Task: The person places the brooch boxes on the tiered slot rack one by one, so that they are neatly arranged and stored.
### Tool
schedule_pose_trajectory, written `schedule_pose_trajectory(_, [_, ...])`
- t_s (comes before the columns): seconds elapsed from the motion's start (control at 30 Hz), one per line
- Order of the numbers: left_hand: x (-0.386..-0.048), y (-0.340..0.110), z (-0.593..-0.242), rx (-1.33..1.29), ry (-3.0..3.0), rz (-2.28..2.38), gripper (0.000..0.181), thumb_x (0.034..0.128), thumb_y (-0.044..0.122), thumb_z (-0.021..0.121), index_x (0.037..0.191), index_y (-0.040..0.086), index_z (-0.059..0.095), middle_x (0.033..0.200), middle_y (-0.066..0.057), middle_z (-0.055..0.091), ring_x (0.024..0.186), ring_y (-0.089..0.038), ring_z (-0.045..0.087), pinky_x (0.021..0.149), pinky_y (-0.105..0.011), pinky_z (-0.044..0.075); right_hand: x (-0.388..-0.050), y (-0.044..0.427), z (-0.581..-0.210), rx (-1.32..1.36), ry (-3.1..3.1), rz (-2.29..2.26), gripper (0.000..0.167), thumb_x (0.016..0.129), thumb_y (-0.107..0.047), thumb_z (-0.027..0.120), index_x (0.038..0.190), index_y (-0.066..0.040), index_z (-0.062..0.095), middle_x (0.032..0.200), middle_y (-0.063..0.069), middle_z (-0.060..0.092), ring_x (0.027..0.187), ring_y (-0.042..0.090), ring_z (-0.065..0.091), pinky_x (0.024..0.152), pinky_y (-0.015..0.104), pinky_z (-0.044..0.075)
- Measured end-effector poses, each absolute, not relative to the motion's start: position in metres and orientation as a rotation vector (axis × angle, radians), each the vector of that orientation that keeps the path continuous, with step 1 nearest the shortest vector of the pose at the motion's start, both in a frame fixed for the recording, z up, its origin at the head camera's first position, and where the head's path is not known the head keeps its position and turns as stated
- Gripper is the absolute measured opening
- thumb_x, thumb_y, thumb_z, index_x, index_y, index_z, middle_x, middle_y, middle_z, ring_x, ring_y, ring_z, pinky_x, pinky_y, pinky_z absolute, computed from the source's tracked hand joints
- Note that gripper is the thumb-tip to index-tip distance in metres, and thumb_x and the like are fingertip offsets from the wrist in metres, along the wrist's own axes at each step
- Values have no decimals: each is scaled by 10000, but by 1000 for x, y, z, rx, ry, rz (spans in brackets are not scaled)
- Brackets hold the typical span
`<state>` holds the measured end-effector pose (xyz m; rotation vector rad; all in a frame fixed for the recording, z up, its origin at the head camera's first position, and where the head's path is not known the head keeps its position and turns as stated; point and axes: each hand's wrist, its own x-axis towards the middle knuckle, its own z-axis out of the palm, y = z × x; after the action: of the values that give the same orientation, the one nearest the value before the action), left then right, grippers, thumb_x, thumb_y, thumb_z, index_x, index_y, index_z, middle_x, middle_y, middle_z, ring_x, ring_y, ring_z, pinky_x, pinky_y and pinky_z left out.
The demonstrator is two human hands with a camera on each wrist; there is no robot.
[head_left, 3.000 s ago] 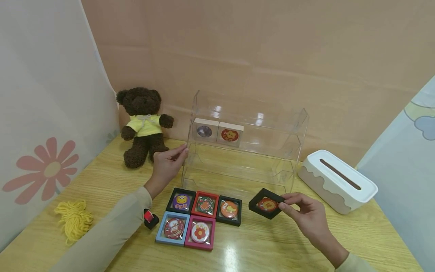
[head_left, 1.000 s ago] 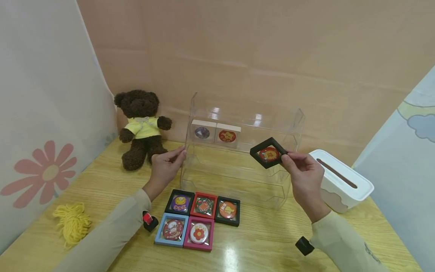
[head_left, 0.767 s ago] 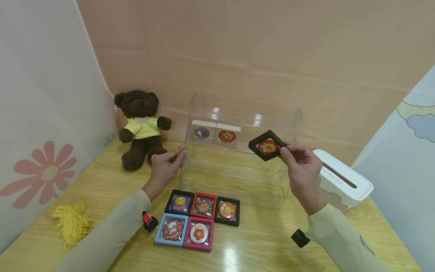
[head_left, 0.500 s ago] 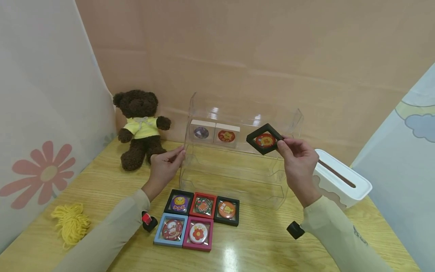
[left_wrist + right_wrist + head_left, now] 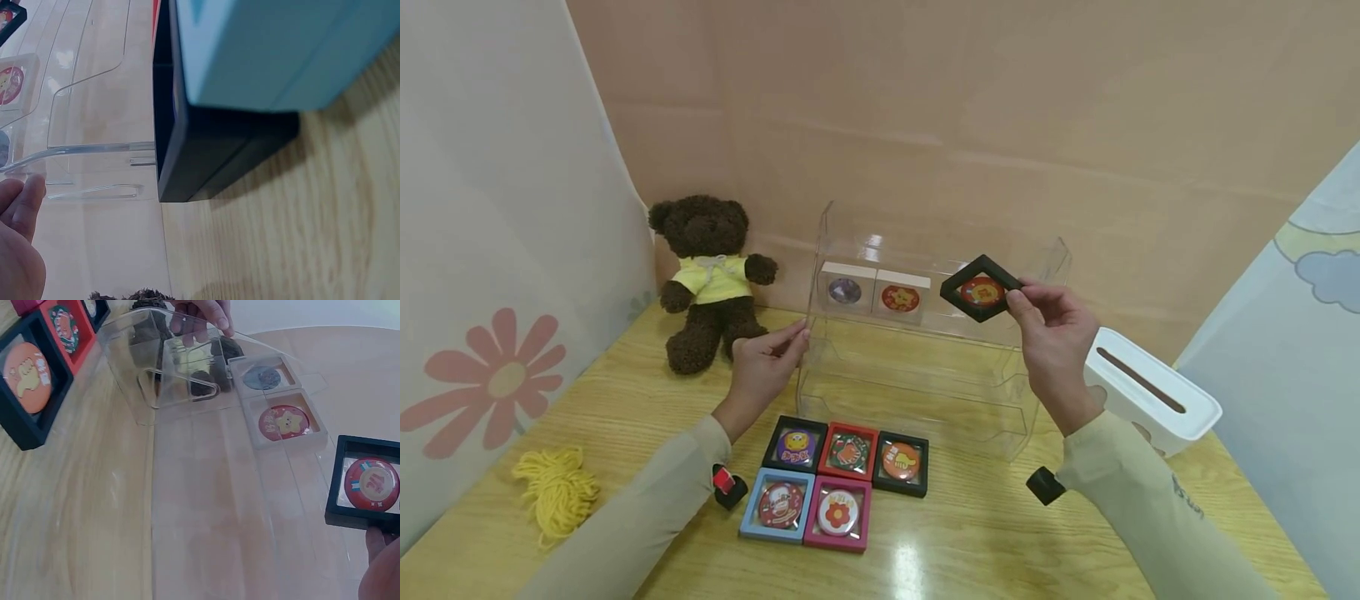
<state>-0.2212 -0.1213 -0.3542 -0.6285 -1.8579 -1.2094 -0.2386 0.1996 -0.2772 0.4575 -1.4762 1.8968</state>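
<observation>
My right hand (image 5: pixel 1060 346) pinches the corner of a black display frame (image 5: pixel 981 292) with a round red badge in it. The frame is held up, turned like a diamond, in front of the upper tier of a clear acrylic display rack (image 5: pixel 910 387). On that tier's left part stand two white-framed badges, one purple-grey (image 5: pixel 846 292) and one red with a yellow star (image 5: pixel 901 298); they sit side by side. My left hand (image 5: pixel 760 375) pinches the left side edge of the rack between thumb and fingers, also seen in the left wrist view.
Before the rack lie several framed badges in two rows: black (image 5: pixel 796 446), red (image 5: pixel 852 451), black (image 5: pixel 901 463), light blue (image 5: pixel 778 505) and pink (image 5: pixel 837 514). A teddy bear (image 5: pixel 711 279) sits left, yellow yarn (image 5: pixel 555 493) nearer, a white tissue box (image 5: pixel 1157 387) right.
The right hand has lifted the black frame from low over the table up to the rack's upper tier, drifting slightly left at the end. The left hand has kept its hold on the rack.
</observation>
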Motion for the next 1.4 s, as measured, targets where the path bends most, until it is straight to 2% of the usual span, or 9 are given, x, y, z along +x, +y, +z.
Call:
schedule_pose_trajectory(0.17, [-222,-122,-354,-629,-1864,-1219,195,809,-146,665,1004,-148,675,752,-217,680,500,-228,638,480,-155,495,-245,198,-273,392,-1544,1858,137,783,120,713,842,179,604,945,138,667,883,235,633,760,254,545])
schedule_pose_trajectory(0.4, [-227,-124,-361,-624,-1866,-1220,200,814,-146,660,1013,-145,674,760,-209,684,511,-224,642,497,-151,499,-252,197,-273,342,-1674,1770,160,785,115,715,856,206,603,935,105,672,907,210,636,778,228,531])
schedule_pose_trajectory(0.73, [-244,-129,-379,-628,-1849,-1261,202,843,-56,681,1044,-67,702,771,-137,704,500,-151,635,491,-137,493,-257,194,-275,371,-1827,1607,155,779,88,737,835,183,628,864,19,678,829,132,652,768,221,508])
schedule_pose_trajectory(1.07, [-235,-125,-369,-634,-1839,-1231,191,816,-127,671,1006,-120,690,738,-179,690,456,-180,614,460,-165,492,-259,192,-277,337,-1980,1517,126,792,37,750,832,120,664,908,44,685,818,82,644,739,210,504])
schedule_pose_trajectory(1.23, [-237,-127,-372,-643,-1848,-1256,192,849,-68,668,1038,-76,699,764,-138,703,469,-148,618,468,-162,497,-259,194,-277,345,-2038,1454,122,796,16,754,831,100,673,940,89,686,827,58,641,728,196,507])
schedule_pose_trajectory(1.4, [-229,-124,-363,-639,-1847,-1238,192,819,-133,663,1009,-125,687,748,-186,690,458,-202,615,462,-162,492,-257,193,-277,342,-2096,1423,132,807,-13,754,842,89,678,981,112,678,852,60,636,729,179,508])
